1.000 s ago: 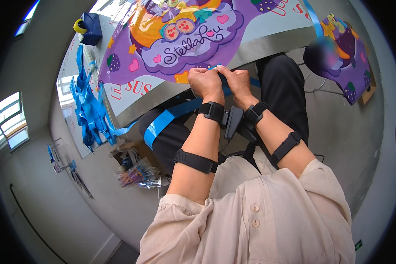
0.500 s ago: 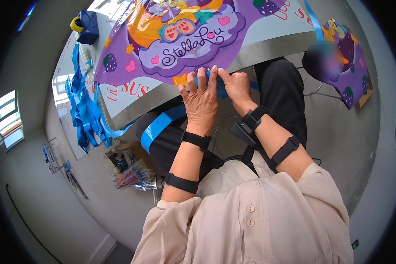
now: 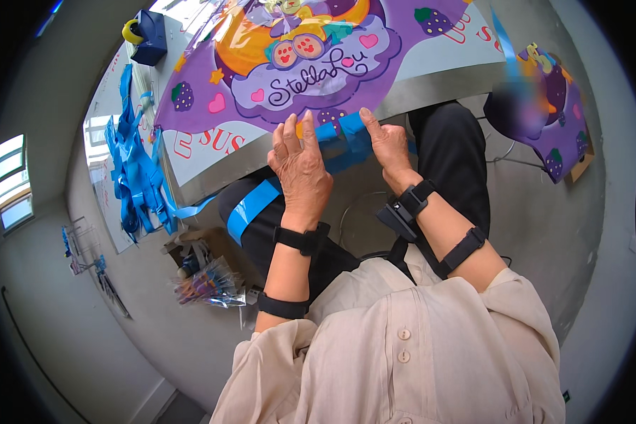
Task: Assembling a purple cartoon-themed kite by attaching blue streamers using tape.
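A shiny purple printed plastic sheet (image 3: 212,88) lies over the table, its near edge by my hands. My left hand (image 3: 302,166) is open, fingers stretched toward that edge and its palm down. Just right of it, a blue glossy strip (image 3: 353,127) runs along the sheet's edge and hangs down in front of the table. My right hand (image 3: 392,145) has its thumb laid straight at the strip's right end, with the other fingers curled in. The undersides of both hands are hidden.
A bunch of blue strips (image 3: 134,169) hangs off the table's left side, one trailing to a blue strip (image 3: 253,206) across my left thigh. A dark blue tape dispenser (image 3: 148,44) stands far left. Another purple printed sheet (image 3: 555,152) hangs at right. Clear-wrapped packets (image 3: 212,283) lie low left.
My hands have moved apart: the left went left with its fingers straightened, the right opened its pinch at the edge. More of the blue strip shows between them.
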### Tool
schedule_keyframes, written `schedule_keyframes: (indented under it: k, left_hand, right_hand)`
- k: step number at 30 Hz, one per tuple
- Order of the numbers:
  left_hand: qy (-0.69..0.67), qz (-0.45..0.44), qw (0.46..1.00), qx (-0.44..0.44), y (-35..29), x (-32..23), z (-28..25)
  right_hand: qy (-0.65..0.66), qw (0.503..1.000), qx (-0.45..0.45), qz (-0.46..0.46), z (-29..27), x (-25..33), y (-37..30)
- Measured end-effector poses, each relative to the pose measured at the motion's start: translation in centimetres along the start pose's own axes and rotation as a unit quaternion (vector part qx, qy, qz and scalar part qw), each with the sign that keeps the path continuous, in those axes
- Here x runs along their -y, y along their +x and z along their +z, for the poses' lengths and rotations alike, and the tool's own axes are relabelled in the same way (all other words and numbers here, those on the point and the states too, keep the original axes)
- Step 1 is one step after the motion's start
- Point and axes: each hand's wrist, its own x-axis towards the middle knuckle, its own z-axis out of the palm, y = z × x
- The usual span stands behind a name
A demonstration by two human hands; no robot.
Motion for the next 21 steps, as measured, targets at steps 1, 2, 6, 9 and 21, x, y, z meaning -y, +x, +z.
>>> schedule_keyframes:
  k: [1, 2, 6, 9, 21]
  left_hand:
    - [0.007, 0.01, 1.0, 0.014, -0.6, 0.0, -0.4]
    - [0.013, 0.02, 0.999, 0.028, -1.1, 0.1, -0.6]
    - [-0.007, 0.002, 0.999, 0.053, -2.9, 0.2, -0.3]
    - [-0.008, 0.006, 0.998, 0.056, -3.2, 0.9, -0.8]
    - [0.043, 0.068, 0.994, 0.071, -2.6, 1.2, 2.0]
  right_hand:
    - [0.0, 1.0, 0.0, -0.003, -0.2, 0.3, -0.2]
    - [-0.045, 0.999, 0.006, -0.012, -0.5, 0.6, -0.3]
    - [-0.321, 0.921, -0.006, -0.22, -2.7, 1.0, -1.9]
    - [-0.375, 0.856, 0.017, -0.356, -3.7, 3.9, -4.2]
    - [-0.665, 0.532, -0.008, -0.524, 0.2, 1.4, -3.9]
